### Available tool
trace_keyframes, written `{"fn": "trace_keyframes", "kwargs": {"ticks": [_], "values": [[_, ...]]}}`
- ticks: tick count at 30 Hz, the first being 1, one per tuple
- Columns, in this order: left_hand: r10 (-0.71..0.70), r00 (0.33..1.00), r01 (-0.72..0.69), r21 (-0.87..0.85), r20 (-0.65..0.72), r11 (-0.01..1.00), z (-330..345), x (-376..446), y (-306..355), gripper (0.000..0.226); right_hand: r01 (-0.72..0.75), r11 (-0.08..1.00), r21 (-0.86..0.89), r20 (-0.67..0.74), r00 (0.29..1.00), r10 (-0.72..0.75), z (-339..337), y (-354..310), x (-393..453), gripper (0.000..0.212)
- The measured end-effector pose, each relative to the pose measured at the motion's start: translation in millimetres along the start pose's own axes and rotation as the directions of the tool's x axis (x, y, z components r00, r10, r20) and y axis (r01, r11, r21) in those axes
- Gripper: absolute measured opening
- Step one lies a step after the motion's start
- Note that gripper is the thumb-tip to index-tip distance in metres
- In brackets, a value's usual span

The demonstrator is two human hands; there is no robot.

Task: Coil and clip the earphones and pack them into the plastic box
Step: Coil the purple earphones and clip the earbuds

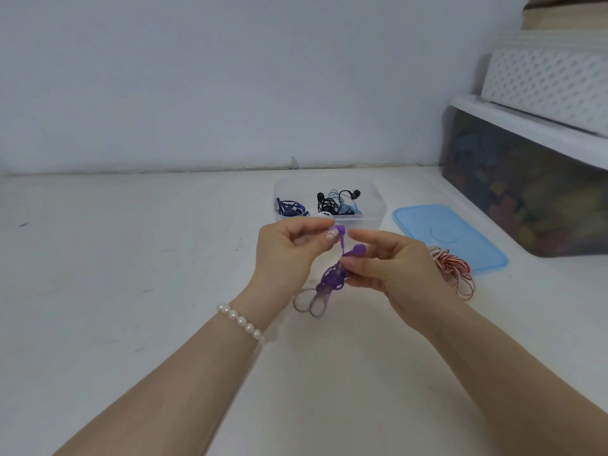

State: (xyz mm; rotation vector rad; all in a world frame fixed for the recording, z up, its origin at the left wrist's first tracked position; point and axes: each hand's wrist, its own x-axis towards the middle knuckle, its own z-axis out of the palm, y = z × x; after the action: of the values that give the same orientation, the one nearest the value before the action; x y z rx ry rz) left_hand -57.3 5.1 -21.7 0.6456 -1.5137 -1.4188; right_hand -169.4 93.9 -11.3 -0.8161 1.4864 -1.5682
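At the frame's centre the left hand (289, 248) pinches the plug end of the purple coiled rubbery earphones (330, 279), while the right hand (391, 268) grips the bundle's wound middle, loops dangling below; the coiling looks nearly finished. Next comes securing it, then dropping it into the clear plastic box (378, 209) just above, beside the blue rectangular lid (460, 245). No readable writing anywhere
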Motion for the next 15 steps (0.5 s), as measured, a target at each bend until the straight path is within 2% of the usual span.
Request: {"fn": "trace_keyframes", "kwargs": {"ticks": [3, 6, 10, 13, 15], "values": [[-0.061, 0.995, 0.069, -0.099, 0.077, 0.993, -7.0, 3.1, 3.1, 0.015, 0.008, 0.999, 0.031, -0.017, 1.000, -0.008, 1.9, -9.4, 3.3, 0.020], [-0.098, 0.993, 0.107, -0.170, 0.061, 0.980, -18.2, 12.0, 5.3, 0.014, 0.048, 0.997, 0.054, -0.054, 0.998, -0.045, 1.6, -30.5, 14.6, 0.015], [-0.115, 0.993, 0.114, -0.072, -0.006, 0.991, -32.5, 22.8, 1.9, 0.017, 0.182, 0.979, 0.087, -0.143, 0.975, -0.169, 8.1, -60.2, 47.1, 0.012], [-0.165, 0.986, 0.163, 0.036, 0.038, 0.986, -33.9, 22.7, -1.4, 0.017, 0.235, 0.969, 0.070, -0.213, 0.953, -0.216, 21.0, -63.9, 76.2, 0.012], [-0.175, 0.981, 0.163, 0.131, 0.083, 0.978, -32.3, 21.3, -3.0, 0.016, 0.215, 0.977, -0.010, -0.211, 0.954, -0.212, 29.3, -55.9, 93.9, 0.014]]}}
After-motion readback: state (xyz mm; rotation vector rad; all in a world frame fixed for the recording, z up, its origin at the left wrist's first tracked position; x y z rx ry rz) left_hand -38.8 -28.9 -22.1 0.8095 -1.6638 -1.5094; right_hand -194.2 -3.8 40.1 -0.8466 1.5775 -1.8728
